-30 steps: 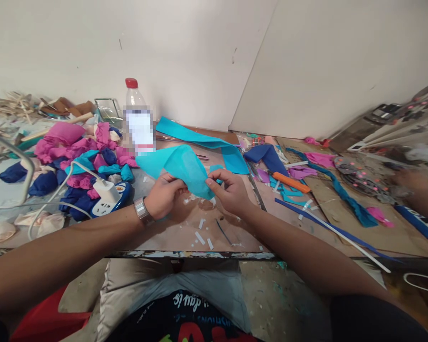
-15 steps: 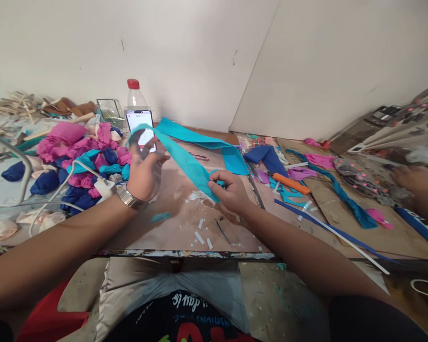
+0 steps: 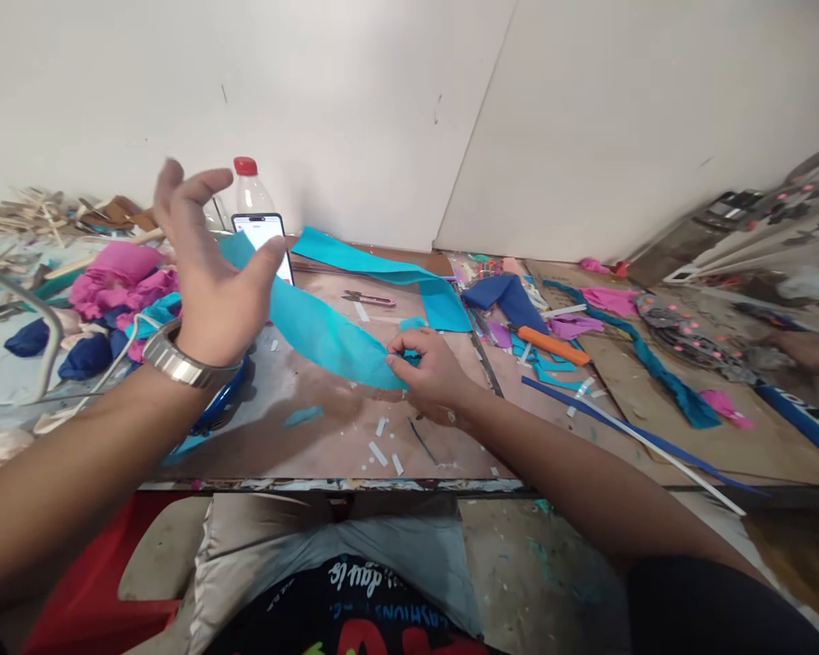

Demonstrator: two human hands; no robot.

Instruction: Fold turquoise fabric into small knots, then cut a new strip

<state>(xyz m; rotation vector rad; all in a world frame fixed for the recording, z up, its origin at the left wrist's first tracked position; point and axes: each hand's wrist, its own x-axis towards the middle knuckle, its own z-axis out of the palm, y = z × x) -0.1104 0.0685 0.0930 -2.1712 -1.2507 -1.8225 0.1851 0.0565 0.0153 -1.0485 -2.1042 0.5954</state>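
Note:
A turquoise fabric strip [image 3: 328,337] stretches across the middle of the table. Its right end is pinched between the thumb and fingers of my right hand [image 3: 433,373]. My left hand [image 3: 222,282], with a metal-banded watch at the wrist, is raised at the strip's other end, fingers and thumb spread apart. The strip passes behind this hand, so any contact there is hidden. Behind it a phone [image 3: 266,232] leans against a clear bottle with a red cap [image 3: 246,166]. A second turquoise strip [image 3: 375,264] lies folded farther back, near small thread snips [image 3: 369,299].
Bunched pink and navy fabric pieces [image 3: 123,282] lie at left beside a white metal tube [image 3: 51,337]. At right are an orange-handled tool [image 3: 552,346], fabric scraps and a thin white stick [image 3: 662,455]. Another person's hand [image 3: 805,350] is at the far right.
My left hand has opened and moved left and up, away from the strip's far part. The strip now sags lower and broader. My right hand keeps its pinch almost in place.

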